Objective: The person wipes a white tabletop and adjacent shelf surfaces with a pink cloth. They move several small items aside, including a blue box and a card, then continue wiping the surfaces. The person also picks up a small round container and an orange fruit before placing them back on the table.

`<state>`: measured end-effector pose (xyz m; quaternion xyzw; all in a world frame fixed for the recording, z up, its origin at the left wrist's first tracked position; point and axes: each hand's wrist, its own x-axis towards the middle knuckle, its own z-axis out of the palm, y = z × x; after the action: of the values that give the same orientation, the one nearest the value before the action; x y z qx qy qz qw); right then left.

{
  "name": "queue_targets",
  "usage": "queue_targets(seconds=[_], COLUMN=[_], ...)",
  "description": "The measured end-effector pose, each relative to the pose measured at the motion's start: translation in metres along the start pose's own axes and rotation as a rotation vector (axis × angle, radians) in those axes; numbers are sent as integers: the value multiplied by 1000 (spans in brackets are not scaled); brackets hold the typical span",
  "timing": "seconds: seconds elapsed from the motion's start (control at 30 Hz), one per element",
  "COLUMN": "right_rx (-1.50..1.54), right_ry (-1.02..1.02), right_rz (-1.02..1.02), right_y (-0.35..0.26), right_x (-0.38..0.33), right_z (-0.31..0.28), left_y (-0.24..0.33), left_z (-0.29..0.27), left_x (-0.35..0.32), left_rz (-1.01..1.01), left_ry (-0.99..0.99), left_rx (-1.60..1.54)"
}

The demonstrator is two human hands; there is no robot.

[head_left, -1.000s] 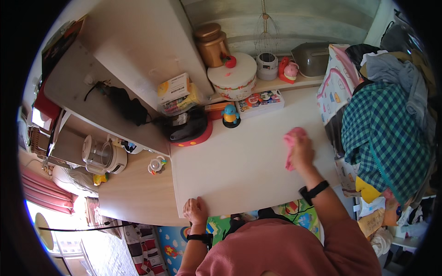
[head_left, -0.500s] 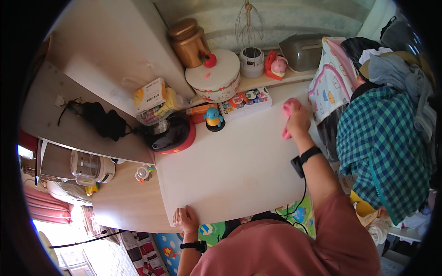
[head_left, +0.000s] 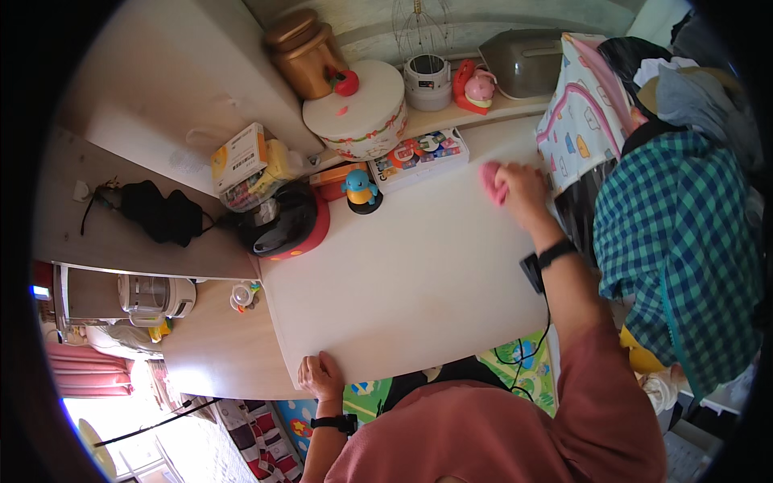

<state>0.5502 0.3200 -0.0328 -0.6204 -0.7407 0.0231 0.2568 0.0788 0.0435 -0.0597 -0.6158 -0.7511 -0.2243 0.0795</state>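
A pink cloth is bunched under my right hand, which is closed on it and presses it against the white tabletop toward the far right. Near the front left corner of that tabletop rests my left hand, its fingers loosely bent and nothing visible in them. Each of my wrists has a black band. Past the cloth, at the back edge, lies a white box with colourful pictures. Left of the box stands a blue and yellow toy figure on a black base.
A black and red rounded appliance sits at the tabletop's left side. Behind are a white round tin, a bronze canister and a pink toy. At right hang a patterned bag and a checked garment.
My right hand still grips the pink cloth, now bunched more compactly under the fingers. The whole view has shifted slightly. My left hand stays at the front left corner.
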Motion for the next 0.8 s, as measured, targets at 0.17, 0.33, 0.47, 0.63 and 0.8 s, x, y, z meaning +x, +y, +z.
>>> queue_targets(seconds=[0.17,0.33,0.47,0.63,0.8], right_rx=[147,374,261,162,388], right_ry=[-148,-221,88,78,-324], right_rz=[-203,-125,240,255,-273], right_y=[-69,-105,-67,-106,-249], right_x=[-126,-180,-107,-32,-86], right_z=[-36,-49,-13,56,90], left_y=[-5,-19,-31,-48,-69], left_z=[0,-6,-10,-10,-10], left_x=[-7,-11,-16,-21,-23], left_rz=[-10,24,52,38,32], left_ry=[-12,22,15,17,27], left_rx=[-7,-38,-54,-87,-138])
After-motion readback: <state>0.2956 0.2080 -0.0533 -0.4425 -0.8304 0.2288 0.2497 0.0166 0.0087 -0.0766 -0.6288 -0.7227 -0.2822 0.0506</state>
